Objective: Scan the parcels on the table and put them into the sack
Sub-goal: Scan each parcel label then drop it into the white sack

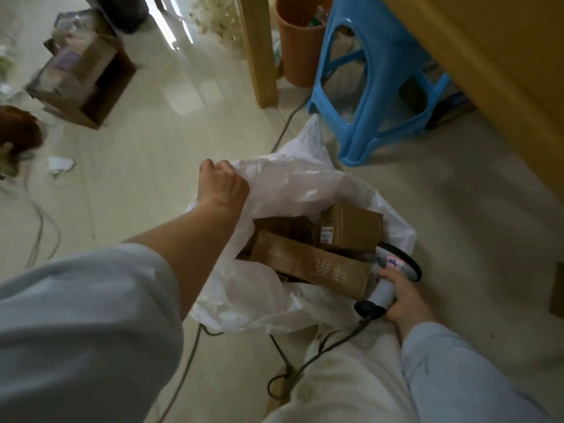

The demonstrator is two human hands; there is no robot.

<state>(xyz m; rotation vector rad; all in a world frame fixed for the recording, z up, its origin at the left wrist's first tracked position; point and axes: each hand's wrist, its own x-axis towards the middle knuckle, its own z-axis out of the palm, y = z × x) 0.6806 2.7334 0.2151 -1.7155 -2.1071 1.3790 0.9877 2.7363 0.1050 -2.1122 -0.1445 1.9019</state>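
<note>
Left hand (221,181): my fingers are clamped on the far rim of the sack (293,184).
Right hand (403,297): my fingers are wrapped round the scanner (393,268) handle, beside the sack's right edge.
Parcels (311,267): cardboard boxes, inside the open sack.
Sack: stands on the floor (183,117).

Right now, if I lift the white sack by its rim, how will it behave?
Probably floppy: the thin white sack crumples where the left hand grips its rim. Likely to sag under the cardboard boxes inside; their corners might poke the film.
</note>
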